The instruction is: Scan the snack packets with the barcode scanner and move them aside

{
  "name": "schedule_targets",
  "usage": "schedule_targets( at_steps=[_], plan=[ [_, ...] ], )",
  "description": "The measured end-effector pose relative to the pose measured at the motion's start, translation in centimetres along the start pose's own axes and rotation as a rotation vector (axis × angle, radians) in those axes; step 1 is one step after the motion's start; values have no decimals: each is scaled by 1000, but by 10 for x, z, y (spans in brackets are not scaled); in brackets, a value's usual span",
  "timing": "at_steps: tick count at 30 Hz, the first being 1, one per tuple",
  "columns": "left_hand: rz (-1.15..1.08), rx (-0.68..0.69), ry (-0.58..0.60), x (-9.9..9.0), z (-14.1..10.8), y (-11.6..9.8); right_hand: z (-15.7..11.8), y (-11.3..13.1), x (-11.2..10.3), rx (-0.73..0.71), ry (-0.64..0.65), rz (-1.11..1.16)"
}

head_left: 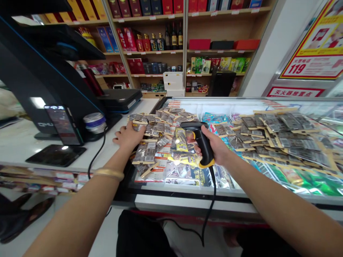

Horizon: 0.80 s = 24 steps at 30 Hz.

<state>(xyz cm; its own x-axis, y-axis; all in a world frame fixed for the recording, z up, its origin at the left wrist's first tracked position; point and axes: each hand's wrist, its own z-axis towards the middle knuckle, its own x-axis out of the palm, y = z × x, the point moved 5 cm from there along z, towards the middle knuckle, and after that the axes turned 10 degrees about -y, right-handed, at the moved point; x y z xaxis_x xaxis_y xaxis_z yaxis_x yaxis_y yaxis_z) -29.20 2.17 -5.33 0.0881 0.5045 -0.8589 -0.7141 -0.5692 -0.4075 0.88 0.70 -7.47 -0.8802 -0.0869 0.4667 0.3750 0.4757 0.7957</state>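
Observation:
My right hand (219, 145) is wrapped round the handle of a black and yellow barcode scanner (204, 144), its head pointing left above the packets. A cable hangs from the handle base. My left hand (129, 138) lies with fingers spread at the left edge of a group of small clear-and-dark packets (146, 151), touching those at its fingertips. These packets lie loosely in overlapping rows on the glass top of a chest freezer (233, 103). A bigger heap of similar packets (286, 130) covers the glass on the right. Their contents are too small to name.
Left of the freezer stands a white counter (13, 146) with a till (66, 82), a propped phone (64, 125), a dark tablet-like slab (56, 155) and round stacked tins (95, 123). Shelves (150, 53) of boxes and bottles line the back. The scanner's cable (210, 207) loops by my legs.

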Motion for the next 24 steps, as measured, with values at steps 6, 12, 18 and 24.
schedule_targets(
  at_steps=[6, 12, 18, 24],
  plan=[
    [-119, 89, -67, -4, -15, -15, -4, 5, -8, -25, -9, -7],
    [-200, 196, -106, 0, -40, -43, -7, 10, -23, -10, -47, -12],
    [-187, 261, -180, 12, -56, -73, -9, 14, -39, -10, -104, -28],
    [-174, 189, -156, 22, -52, -97, -6, 14, -48, -10, -123, -5]
  ],
)
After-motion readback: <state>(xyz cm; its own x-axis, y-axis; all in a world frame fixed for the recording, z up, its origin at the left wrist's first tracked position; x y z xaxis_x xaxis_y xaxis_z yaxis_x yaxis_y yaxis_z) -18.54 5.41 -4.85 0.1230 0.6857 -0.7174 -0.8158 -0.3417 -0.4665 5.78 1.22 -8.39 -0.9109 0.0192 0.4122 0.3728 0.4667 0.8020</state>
